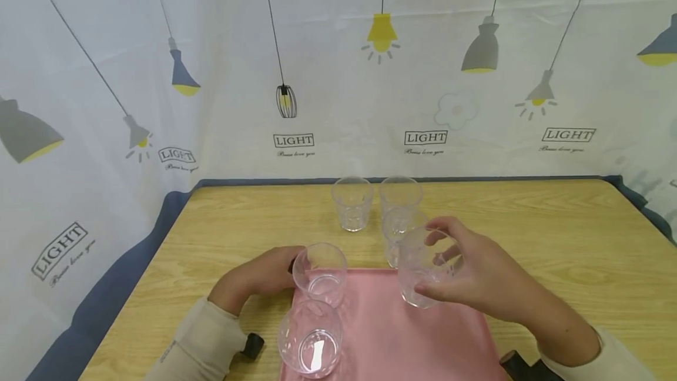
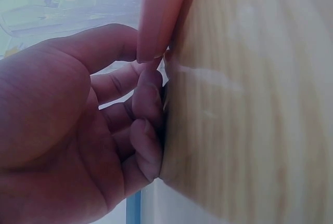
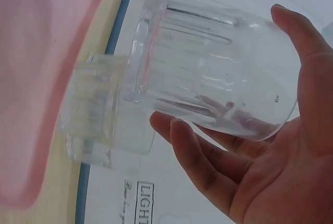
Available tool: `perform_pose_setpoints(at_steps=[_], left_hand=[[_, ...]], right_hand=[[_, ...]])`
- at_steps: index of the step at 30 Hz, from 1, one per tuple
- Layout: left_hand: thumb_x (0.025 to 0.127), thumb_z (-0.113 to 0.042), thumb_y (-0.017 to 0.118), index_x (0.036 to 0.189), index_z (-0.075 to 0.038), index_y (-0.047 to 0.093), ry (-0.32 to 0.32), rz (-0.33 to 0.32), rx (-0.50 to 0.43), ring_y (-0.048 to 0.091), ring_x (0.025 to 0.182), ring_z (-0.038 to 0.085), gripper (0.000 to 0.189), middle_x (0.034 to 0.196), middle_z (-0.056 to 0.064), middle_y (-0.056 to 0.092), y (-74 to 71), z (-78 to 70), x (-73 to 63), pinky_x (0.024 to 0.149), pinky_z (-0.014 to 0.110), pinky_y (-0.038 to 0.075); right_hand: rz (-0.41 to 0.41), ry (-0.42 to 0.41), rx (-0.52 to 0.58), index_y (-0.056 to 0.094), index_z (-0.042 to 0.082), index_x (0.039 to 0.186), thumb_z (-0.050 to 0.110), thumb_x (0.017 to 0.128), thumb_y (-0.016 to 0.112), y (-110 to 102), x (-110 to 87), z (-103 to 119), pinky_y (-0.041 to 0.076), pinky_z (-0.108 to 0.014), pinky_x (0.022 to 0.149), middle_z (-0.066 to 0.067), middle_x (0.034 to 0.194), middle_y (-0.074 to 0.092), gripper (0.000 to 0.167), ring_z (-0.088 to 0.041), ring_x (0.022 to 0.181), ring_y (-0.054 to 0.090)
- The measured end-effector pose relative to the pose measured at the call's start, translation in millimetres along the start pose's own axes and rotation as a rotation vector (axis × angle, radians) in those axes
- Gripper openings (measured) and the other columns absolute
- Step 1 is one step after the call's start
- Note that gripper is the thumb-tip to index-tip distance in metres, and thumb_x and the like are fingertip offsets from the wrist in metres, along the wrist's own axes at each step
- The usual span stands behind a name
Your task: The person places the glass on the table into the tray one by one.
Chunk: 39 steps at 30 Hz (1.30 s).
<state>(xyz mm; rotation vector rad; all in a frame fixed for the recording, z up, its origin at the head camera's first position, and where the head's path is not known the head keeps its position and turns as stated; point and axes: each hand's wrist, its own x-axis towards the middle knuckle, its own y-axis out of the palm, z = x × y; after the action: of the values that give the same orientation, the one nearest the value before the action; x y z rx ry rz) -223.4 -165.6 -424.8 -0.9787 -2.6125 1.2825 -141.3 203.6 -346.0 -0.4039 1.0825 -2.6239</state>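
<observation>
My right hand (image 1: 478, 272) holds a clear plastic cup (image 1: 415, 260) upright, close over the far right part of a pink tray (image 1: 407, 334). Its thumb and fingers spread round the sides of the cup, as the right wrist view shows. My left hand (image 1: 270, 270) grips the tray's far left edge; in the left wrist view the thumb lies against the tray rim (image 2: 161, 16) and the other fingers curl below it. Two more clear cups, one farther (image 1: 319, 275) and one nearer (image 1: 311, 340), stand along the left side of the tray.
Beyond the tray, three clear cups stand on the wooden table (image 1: 238, 216): one at left (image 1: 352, 201), one at right (image 1: 401, 190), one closer (image 1: 394, 234), partly behind the held cup. A white curtain (image 1: 338, 75) with printed lamps hangs behind the table.
</observation>
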Motion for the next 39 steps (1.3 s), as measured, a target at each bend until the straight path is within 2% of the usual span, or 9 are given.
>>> perform_pose_setpoints(at_steps=[9, 13, 21, 28, 39], left_hand=[[0.093, -0.034, 0.069, 0.103, -0.021, 0.063, -0.005, 0.001, -0.018, 0.056, 0.095, 0.014, 0.017, 0.100, -0.005, 0.064, 2.1, 1.7, 1.3, 0.092, 0.041, 0.048], [0.093, -0.034, 0.069, 0.104, -0.022, 0.063, -0.006, 0.003, -0.020, 0.057, 0.096, 0.014, 0.017, 0.100, -0.006, 0.065, 2.3, 1.6, 1.5, 0.094, 0.041, 0.048], [0.093, -0.032, 0.070, 0.099, -0.021, 0.062, -0.015, 0.008, -0.026, 0.056, 0.095, 0.015, 0.015, 0.098, -0.005, 0.064, 1.6, 0.0, 1.0, 0.092, 0.040, 0.047], [0.093, -0.034, 0.070, 0.102, -0.022, 0.063, -0.024, 0.004, -0.027, 0.057, 0.097, 0.014, 0.017, 0.100, -0.006, 0.065, 1.2, 0.0, -0.2, 0.095, 0.041, 0.048], [0.092, -0.034, 0.070, 0.104, -0.022, 0.063, -0.013, -0.006, -0.018, 0.057, 0.097, 0.013, 0.018, 0.100, -0.006, 0.065, 0.0, 1.7, -1.4, 0.095, 0.041, 0.048]], right_hand=[[0.016, -0.017, 0.011, 0.045, 0.023, 0.138, 0.058, 0.072, 0.083, 23, 7.6, 9, 0.055, -0.034, 0.078, 0.003, 0.126, 0.061, 0.083, -0.019, 0.106, 0.066], [0.041, -0.011, 0.035, 0.044, 0.023, 0.140, 0.059, 0.071, 0.083, 33, 11.2, 11, 0.054, -0.040, 0.084, 0.002, 0.127, 0.061, 0.087, -0.021, 0.110, 0.065], [0.089, 0.007, 0.074, 0.041, 0.025, 0.142, 0.058, 0.071, 0.084, 50, 16.1, 12, 0.054, -0.045, 0.090, -0.002, 0.136, 0.058, 0.089, -0.028, 0.117, 0.062], [0.103, 0.008, 0.057, 0.040, 0.022, 0.146, 0.056, 0.072, 0.084, 58, 18.5, 11, 0.052, -0.051, 0.094, -0.004, 0.139, 0.058, 0.092, -0.030, 0.121, 0.060], [0.103, -0.035, 0.064, 0.039, 0.013, 0.148, 0.048, 0.073, 0.086, 63, 21.4, 10, 0.048, -0.049, 0.101, -0.005, 0.141, 0.056, 0.095, -0.029, 0.125, 0.057]])
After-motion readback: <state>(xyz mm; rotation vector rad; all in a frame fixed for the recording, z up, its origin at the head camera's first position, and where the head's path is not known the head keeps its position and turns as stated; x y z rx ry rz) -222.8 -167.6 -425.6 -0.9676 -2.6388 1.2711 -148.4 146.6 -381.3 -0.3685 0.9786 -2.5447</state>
